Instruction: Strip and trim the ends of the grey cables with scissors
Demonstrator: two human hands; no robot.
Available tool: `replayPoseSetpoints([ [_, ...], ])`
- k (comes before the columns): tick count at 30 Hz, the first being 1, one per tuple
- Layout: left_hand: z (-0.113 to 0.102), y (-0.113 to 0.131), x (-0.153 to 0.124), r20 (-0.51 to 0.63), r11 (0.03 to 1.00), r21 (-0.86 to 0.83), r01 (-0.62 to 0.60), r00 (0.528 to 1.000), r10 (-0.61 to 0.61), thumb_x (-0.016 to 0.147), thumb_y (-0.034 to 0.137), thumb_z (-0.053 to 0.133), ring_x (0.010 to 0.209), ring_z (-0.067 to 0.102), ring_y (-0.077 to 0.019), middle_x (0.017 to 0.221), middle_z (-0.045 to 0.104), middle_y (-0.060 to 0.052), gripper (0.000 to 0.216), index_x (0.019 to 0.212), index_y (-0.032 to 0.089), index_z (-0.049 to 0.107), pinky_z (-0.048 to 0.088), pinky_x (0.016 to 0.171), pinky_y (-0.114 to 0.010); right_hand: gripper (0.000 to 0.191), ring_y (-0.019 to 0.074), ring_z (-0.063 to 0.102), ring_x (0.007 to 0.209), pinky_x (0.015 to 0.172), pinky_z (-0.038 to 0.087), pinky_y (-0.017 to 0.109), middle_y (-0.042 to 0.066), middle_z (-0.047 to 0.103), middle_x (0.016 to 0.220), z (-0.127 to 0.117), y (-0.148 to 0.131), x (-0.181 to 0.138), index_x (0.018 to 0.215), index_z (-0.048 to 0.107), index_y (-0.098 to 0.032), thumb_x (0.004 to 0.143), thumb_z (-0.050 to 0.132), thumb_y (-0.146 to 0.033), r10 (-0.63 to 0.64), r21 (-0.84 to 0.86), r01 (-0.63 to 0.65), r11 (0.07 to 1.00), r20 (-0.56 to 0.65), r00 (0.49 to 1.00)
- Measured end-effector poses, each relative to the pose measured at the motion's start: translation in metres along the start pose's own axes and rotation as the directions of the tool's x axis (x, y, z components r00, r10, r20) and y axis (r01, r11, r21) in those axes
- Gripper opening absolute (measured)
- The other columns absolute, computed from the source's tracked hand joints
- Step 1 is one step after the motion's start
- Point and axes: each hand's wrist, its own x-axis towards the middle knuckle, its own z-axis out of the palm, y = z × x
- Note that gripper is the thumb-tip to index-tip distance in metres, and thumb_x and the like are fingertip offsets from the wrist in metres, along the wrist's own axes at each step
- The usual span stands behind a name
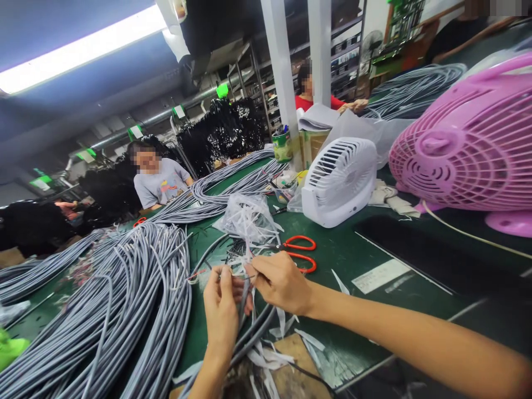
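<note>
My left hand (221, 310) grips a small bunch of grey cables (249, 332) that runs down toward the table's near edge. My right hand (279, 281) pinches a thin white strip (246, 265) at the top of that bunch, right beside the left fingers. A big heap of grey cables (124, 299) lies to the left. Red-handled scissors (300, 252) rest just beyond my right hand. A clear plastic bag (247, 217) holding white strips sits behind the hands.
A white desk fan (338, 180) and a pink fan (469, 138) stand on the green table (366, 249) to the right. White scraps (270, 363) litter the near edge. Two people sit across the table; more cable bundles (233, 185) stretch toward them.
</note>
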Motion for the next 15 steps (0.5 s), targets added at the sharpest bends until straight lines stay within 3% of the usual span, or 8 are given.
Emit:
replayPoseSetpoints([
  [8,-0.0020,0.0070,0.0016,-0.030,0.985,-0.171,0.007,0.999,-0.012,0.067,0.041,0.066,0.037,0.042,-0.0037,0.054,0.051,0.006,0.030,0.071,0.017,0.049,0.030,0.035,-0.014,0.038,0.0068,0.035,0.041,0.044,0.026,0.021,-0.005,0.040,0.044,-0.0021,-0.0003,0.0029,0.050,0.040,-0.019,0.088,0.039,-0.016,0.115,0.151,-0.112,0.982,-0.007,0.993],
  [12,-0.0018,0.0056,0.0003,0.000,0.996,-0.085,-0.015,1.000,0.015,0.059,0.034,0.074,0.037,0.035,-0.0017,0.054,0.048,0.006,0.037,0.088,0.014,0.062,0.025,0.034,-0.013,0.036,0.0067,0.034,0.041,0.043,0.025,0.021,-0.005,0.039,0.044,-0.0035,0.0004,0.0036,0.049,0.040,-0.018,0.085,0.041,-0.015,0.131,0.189,-0.126,0.974,-0.014,0.991],
  [15,-0.0020,0.0035,-0.0007,-0.006,1.000,-0.006,-0.031,1.000,0.031,0.058,0.034,0.074,0.038,0.033,-0.0016,0.056,0.049,0.004,0.036,0.086,0.013,0.068,0.023,0.034,-0.014,0.035,0.0066,0.033,0.040,0.043,0.025,0.021,-0.005,0.039,0.043,-0.0031,0.0020,0.0035,0.048,0.040,-0.019,0.083,0.042,-0.016,0.172,0.194,-0.169,0.966,0.001,0.985],
])
